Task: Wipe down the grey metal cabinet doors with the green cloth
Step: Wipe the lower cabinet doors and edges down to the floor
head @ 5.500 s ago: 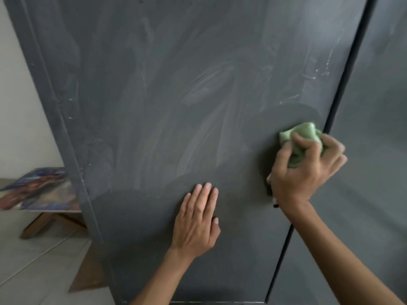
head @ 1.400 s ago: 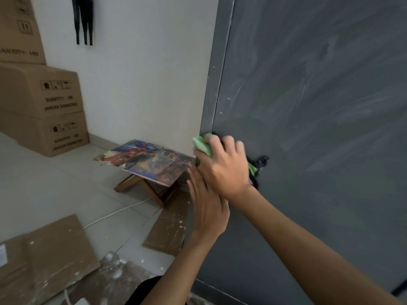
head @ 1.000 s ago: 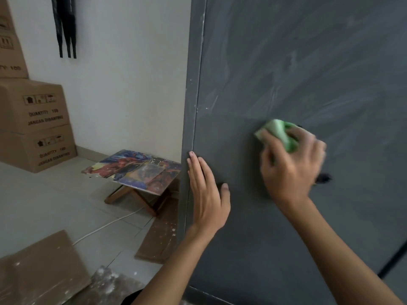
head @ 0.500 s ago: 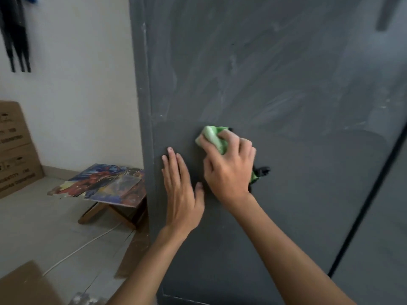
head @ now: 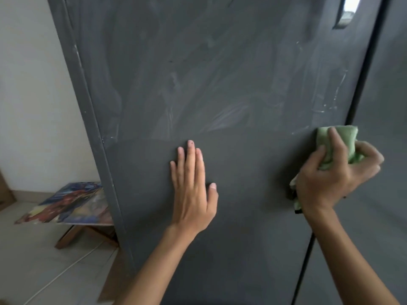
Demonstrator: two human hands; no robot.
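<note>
The grey metal cabinet door [head: 220, 84] fills most of the view. Its upper part is streaked with pale smears, while the band below mid-height looks darker and even. My right hand [head: 332, 175] grips the bunched green cloth [head: 339, 144] and presses it against the door's right edge, beside the dark gap [head: 361, 84] to the second door [head: 387, 150]. My left hand [head: 191, 188] lies flat on the door, fingers together and pointing up, holding nothing. A recessed handle [head: 345, 12] shows at the top right.
Left of the cabinet a white wall [head: 33, 95] meets a tiled floor [head: 33, 260]. A colourful picture board [head: 66, 205] rests on a low wooden stand there. A white cable [head: 63, 274] runs across the tiles, and a cardboard piece [head: 112, 280] lies by the cabinet's foot.
My right hand has swept the cloth from the door's left side to its right edge. The left hand stays flat on the door, and the view has turned right.
</note>
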